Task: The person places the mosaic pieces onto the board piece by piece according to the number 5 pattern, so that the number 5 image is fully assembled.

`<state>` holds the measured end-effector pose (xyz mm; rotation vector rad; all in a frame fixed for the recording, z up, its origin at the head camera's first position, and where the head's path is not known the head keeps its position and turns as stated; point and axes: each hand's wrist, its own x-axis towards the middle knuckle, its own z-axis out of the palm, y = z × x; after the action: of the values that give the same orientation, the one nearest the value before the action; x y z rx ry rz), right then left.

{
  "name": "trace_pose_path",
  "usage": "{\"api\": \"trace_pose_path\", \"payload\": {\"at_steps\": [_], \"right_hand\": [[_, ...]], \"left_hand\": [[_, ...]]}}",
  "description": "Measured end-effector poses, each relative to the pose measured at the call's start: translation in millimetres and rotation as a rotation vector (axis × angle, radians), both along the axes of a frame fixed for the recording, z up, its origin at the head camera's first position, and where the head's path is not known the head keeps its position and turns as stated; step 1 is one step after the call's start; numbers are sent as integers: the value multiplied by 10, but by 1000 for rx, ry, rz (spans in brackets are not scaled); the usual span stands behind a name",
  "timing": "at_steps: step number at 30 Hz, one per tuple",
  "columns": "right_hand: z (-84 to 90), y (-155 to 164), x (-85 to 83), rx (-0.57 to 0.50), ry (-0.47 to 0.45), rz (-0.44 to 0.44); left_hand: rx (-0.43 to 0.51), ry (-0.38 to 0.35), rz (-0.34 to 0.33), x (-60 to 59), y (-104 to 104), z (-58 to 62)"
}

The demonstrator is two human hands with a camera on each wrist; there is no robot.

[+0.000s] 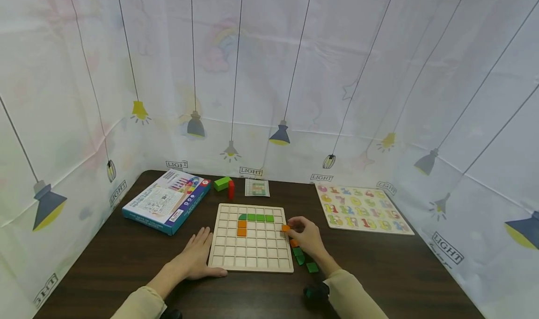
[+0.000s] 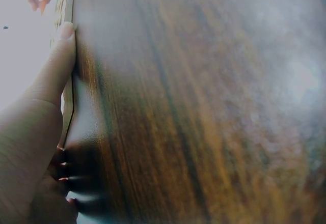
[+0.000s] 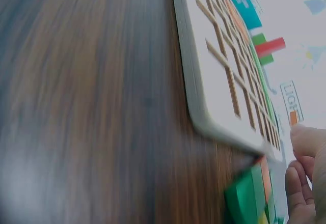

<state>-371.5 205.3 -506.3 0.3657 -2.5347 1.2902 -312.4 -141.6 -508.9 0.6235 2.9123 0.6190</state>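
Note:
A wooden grid board point(image 1: 263, 251) lies on the dark table, with green tiles point(image 1: 260, 217) in a row near its top and two orange tiles point(image 1: 242, 228) below the row's left end. My left hand point(image 1: 194, 257) rests flat at the board's left side, fingers spread and thumb along its near corner. In the left wrist view that thumb point(image 2: 63, 43) lies against the board's edge. Thumb and fingertips of my right hand point(image 1: 307, 238) pinch an orange tile point(image 1: 286, 228) over the board's right edge. Under this hand lie another orange tile point(image 1: 294, 242) and several green pieces point(image 1: 298, 252).
A blue-and-white box point(image 1: 168, 199) lies at the back left. Behind the board are a green block point(image 1: 222, 184), a red block point(image 1: 231, 189) and a small pattern card point(image 1: 257, 187). At the right lies a number puzzle board point(image 1: 362, 209). Printed curtains point(image 1: 269, 90) surround the table.

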Motion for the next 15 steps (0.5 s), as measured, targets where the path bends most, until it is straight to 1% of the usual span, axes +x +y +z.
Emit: {"api": "trace_pose_path", "payload": {"at_steps": [5,11,15], "right_hand": [[-5,-189,-17,-7,-19,41],[-30,-411,-19,-5,-30,83],[-44,-546,-25,6,-59,104]], "left_hand": [[-21,-3,3,-11,4,-4],[-7,-4,-1,-11,13,11],[-9,-5,5,-14,13,14]]}}
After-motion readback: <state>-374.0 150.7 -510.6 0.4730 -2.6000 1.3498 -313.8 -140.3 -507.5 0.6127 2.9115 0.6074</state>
